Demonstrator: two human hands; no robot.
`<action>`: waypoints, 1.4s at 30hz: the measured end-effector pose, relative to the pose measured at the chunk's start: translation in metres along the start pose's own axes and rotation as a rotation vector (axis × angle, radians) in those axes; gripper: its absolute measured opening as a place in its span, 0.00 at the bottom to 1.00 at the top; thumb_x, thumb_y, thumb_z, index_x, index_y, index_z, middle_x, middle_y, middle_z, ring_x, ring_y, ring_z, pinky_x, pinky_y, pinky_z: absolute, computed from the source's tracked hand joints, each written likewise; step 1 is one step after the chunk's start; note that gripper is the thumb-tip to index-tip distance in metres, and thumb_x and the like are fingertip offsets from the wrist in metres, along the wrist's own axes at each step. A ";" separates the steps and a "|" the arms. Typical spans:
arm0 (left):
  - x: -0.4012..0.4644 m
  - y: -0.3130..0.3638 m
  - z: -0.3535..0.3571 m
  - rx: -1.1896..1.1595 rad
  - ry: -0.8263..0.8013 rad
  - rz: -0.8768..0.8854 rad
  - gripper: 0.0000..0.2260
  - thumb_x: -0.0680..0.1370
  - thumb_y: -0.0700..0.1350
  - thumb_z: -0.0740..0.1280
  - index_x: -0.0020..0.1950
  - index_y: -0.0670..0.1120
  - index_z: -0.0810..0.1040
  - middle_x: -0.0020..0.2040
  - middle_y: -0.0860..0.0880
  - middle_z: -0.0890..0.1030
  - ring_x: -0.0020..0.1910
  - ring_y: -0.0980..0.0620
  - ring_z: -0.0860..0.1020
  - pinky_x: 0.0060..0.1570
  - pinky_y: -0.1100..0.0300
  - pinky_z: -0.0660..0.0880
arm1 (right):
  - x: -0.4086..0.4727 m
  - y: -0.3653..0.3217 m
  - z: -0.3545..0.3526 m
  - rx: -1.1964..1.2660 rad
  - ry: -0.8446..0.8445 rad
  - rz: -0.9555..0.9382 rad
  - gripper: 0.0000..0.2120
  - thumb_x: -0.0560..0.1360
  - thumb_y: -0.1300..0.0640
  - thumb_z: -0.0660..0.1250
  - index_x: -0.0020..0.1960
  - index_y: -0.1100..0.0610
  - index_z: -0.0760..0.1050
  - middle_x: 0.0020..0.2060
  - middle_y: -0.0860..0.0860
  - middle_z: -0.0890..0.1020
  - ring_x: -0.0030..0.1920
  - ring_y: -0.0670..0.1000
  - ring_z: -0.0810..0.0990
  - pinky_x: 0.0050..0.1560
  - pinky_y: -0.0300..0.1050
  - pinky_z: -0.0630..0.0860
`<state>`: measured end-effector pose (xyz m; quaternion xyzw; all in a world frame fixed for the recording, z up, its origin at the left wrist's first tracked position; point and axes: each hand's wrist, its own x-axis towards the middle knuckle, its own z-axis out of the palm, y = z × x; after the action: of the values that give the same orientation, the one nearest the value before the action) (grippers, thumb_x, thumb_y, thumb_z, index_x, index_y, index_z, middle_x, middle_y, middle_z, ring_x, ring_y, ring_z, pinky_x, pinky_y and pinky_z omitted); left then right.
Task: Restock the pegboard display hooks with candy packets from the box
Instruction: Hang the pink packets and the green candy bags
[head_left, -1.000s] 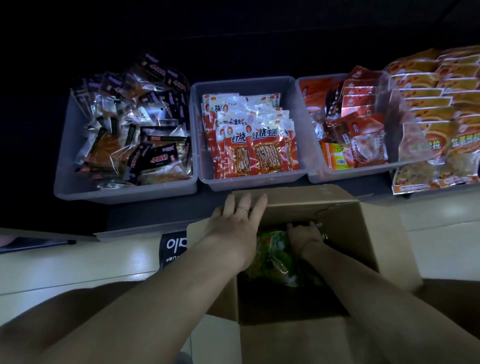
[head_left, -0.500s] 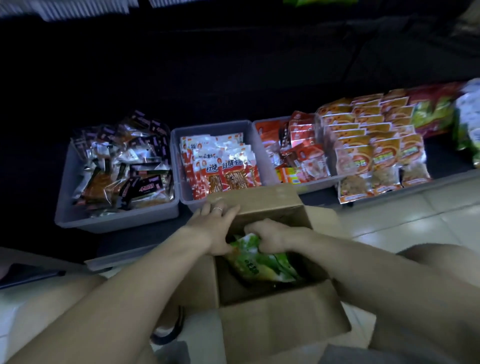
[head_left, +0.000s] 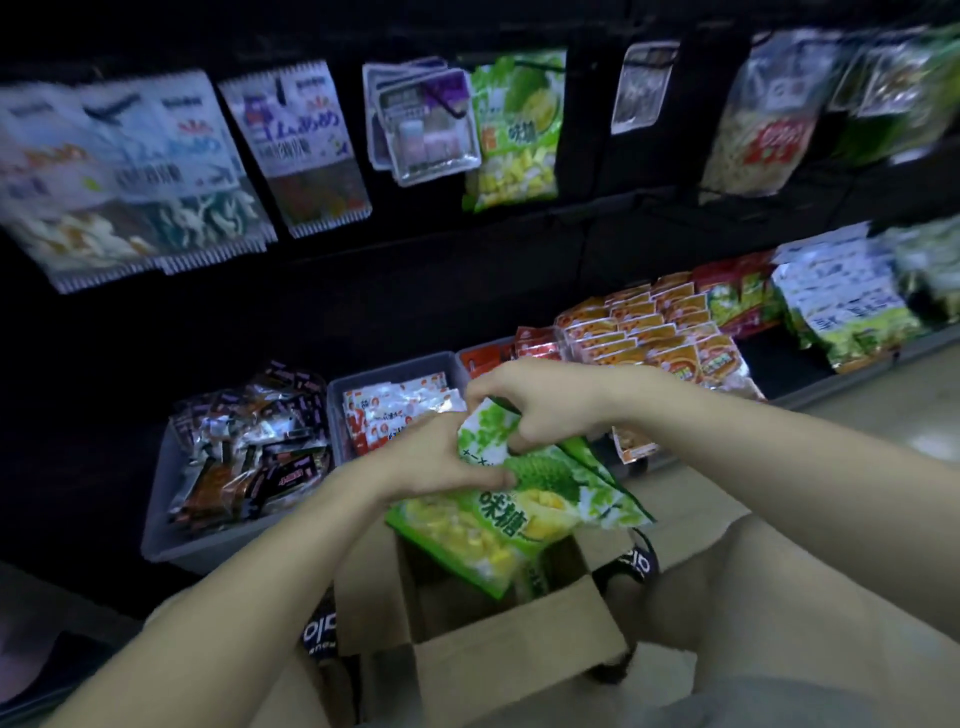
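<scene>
Above the open cardboard box (head_left: 498, 670) I hold a bundle of green durian candy packets (head_left: 514, 514). My right hand (head_left: 540, 405) grips the bundle at its top edge. My left hand (head_left: 436, 462) holds its left side, thumb lying across the front. The lower ends of the packets still dip into the box. On the dark pegboard above, a matching green durian packet (head_left: 514, 130) hangs from a hook (head_left: 540, 65).
White candy bags (head_left: 130, 171), a striped bag (head_left: 301, 145) and clear packs (head_left: 421, 124) hang left of the green packet; more bags (head_left: 763, 114) hang to the right. Grey bins (head_left: 171, 540) of snack packets and stacked orange packets (head_left: 660, 332) line the lower shelf.
Both hands have lifted the green packets up out of the box, and my left hand has left the box flap to hold them. My view has tilted up to the pegboard.
</scene>
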<state>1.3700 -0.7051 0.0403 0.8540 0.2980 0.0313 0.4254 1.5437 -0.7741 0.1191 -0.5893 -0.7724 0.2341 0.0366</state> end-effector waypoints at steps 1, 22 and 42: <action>-0.001 0.011 -0.003 -0.017 -0.006 0.016 0.18 0.73 0.58 0.78 0.59 0.52 0.83 0.54 0.51 0.87 0.53 0.51 0.85 0.57 0.48 0.81 | -0.006 -0.002 -0.008 0.011 0.029 0.012 0.20 0.65 0.63 0.74 0.44 0.43 0.70 0.40 0.53 0.80 0.40 0.52 0.79 0.39 0.53 0.75; 0.037 0.091 -0.022 -0.697 0.473 0.012 0.07 0.82 0.46 0.72 0.59 0.52 0.83 0.55 0.53 0.88 0.55 0.52 0.86 0.55 0.52 0.81 | -0.073 0.066 0.003 1.181 0.765 0.261 0.16 0.77 0.51 0.74 0.62 0.54 0.80 0.55 0.48 0.87 0.56 0.50 0.86 0.61 0.50 0.80; 0.143 0.169 -0.088 -0.793 0.540 0.011 0.07 0.80 0.42 0.74 0.56 0.51 0.82 0.54 0.47 0.88 0.54 0.43 0.86 0.62 0.38 0.80 | -0.028 0.107 -0.122 1.243 1.070 0.211 0.28 0.78 0.72 0.66 0.71 0.49 0.70 0.56 0.56 0.84 0.54 0.57 0.86 0.58 0.63 0.82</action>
<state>1.5423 -0.6443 0.1935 0.5888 0.3586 0.3653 0.6255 1.6886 -0.7403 0.1902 -0.5630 -0.3207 0.3084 0.6965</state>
